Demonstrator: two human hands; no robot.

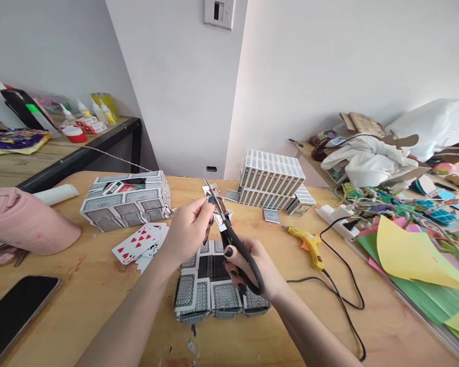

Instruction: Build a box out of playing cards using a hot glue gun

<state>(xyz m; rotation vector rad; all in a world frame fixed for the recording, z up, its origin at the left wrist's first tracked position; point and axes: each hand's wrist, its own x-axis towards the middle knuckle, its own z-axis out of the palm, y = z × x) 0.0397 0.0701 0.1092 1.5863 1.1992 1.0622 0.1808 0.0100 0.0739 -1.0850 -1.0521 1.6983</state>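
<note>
My left hand (pixel 193 224) pinches a playing card (pixel 219 220) above the table. In my right hand (pixel 254 265) is a pair of black-handled scissors (pixel 235 239), its blades pointing up and lying along the card. Below both hands sits a box covered in grey-backed playing cards (pixel 193 293), with a dark opening in its top, partly hidden by my right hand. Loose playing cards (pixel 137 242), red hearts showing on one, lie left of my left hand. Farther back on the left stands a second card-covered box (pixel 126 204) with card packs visible in its opening.
Stacked card packs (pixel 270 178) stand at the back. A yellow glue gun (pixel 308 244) with a black cord lies on the right, beside a white power strip (pixel 338 219) and coloured paper sheets (pixel 416 260). On the left are a phone (pixel 19 316) and a pink roll (pixel 26 219).
</note>
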